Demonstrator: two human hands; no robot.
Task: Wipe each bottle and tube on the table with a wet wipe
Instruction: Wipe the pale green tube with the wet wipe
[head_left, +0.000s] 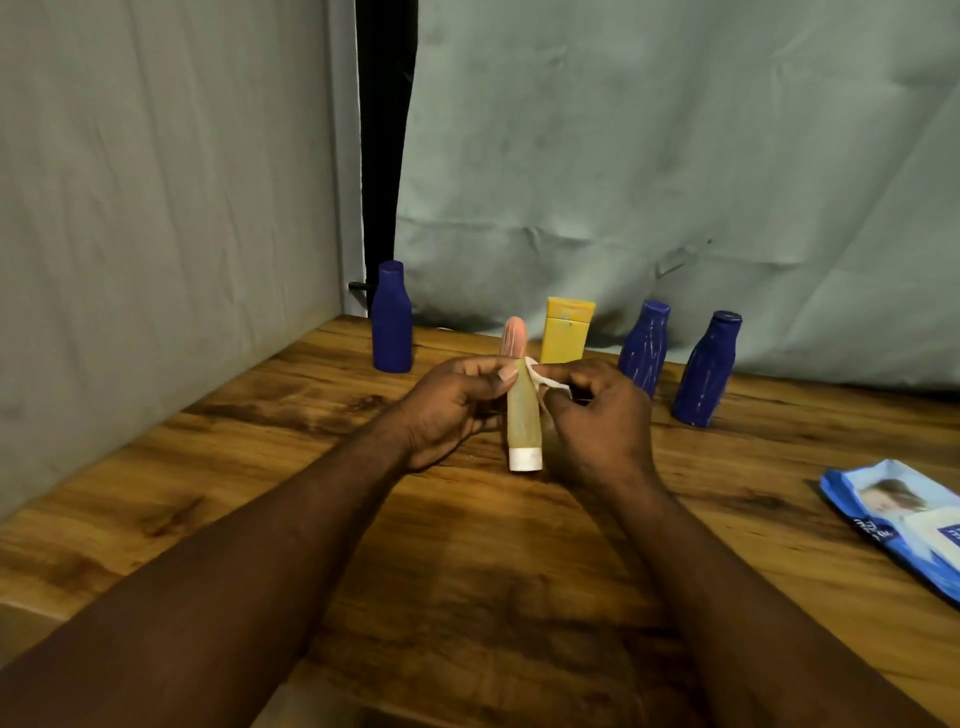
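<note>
Above table (260, 519) | left hand (447, 410) holds tube (523, 415) | right hand (597, 421) pinches wipe (540, 376)

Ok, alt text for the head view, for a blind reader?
A person's left hand holds an orange-tipped tube cap-down at a wooden table while the right hand pinches a wet wipe against it. Three blue bottles and a yellow tube stand behind; a wipes pack lies right.

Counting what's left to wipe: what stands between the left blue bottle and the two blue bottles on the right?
In the head view, only the yellow tube stands there; the left hand holds the peach tube in front of it.
</note>
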